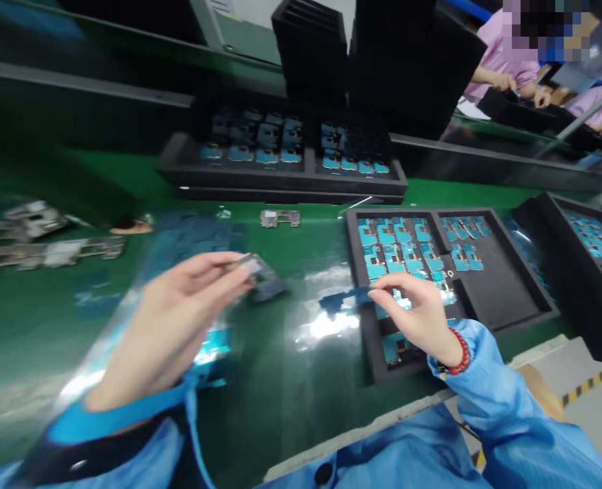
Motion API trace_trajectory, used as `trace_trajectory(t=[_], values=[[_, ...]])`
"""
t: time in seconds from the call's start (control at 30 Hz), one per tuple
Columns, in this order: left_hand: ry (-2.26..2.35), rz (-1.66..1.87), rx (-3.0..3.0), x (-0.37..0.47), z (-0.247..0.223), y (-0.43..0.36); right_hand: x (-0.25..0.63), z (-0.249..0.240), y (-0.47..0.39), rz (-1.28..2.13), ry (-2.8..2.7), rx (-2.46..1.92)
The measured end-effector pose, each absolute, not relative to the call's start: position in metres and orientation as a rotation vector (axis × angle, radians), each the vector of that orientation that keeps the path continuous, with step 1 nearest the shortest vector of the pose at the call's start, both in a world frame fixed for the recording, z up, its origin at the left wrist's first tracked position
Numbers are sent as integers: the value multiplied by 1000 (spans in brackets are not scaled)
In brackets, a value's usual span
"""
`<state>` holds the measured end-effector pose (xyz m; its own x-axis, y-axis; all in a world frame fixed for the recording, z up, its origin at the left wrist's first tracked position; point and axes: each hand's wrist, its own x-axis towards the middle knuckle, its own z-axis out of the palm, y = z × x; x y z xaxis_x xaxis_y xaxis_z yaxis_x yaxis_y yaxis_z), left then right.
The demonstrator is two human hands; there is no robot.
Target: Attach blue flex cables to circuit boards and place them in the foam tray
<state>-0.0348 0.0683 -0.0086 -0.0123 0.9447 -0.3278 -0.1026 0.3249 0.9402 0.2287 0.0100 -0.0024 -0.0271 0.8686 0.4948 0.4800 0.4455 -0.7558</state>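
My left hand (178, 316), with a blue strap at its wrist, pinches a small grey and dark circuit board (264, 277) above the green mat. Between the thumb and fingertips of my right hand (415, 309) is a thin dark blue piece (342, 299), held by its right end. That hand is over the left part of a black tray (501, 288) with rows of blue boards (402, 255). Another small board (280, 218) lies on the mat beyond my hands. The two held pieces are apart.
At the back stands a black tray (280, 182) of blue boards, with tall black boxes (311, 54) behind. Several metallic boards (61, 251) lie at the left. Another black tray (575, 285) is at the far right. A person in pink (494, 51) works across the bench.
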Motion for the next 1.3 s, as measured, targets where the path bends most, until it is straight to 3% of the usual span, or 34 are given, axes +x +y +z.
trace_trajectory(t=[0.37, 0.63, 1.03, 1.3], values=[[1102, 772, 770, 14, -22, 36, 233, 9, 6, -13, -1839, -1100], [982, 460, 740, 13, -10, 30, 233, 6, 3, 292, -1609, -1166], [1326, 908, 1443, 19, -13, 21, 228, 13, -1, 520, -1603, -1227], [1136, 763, 830, 17, -15, 34, 227, 14, 0, 882, -1383, -1362]])
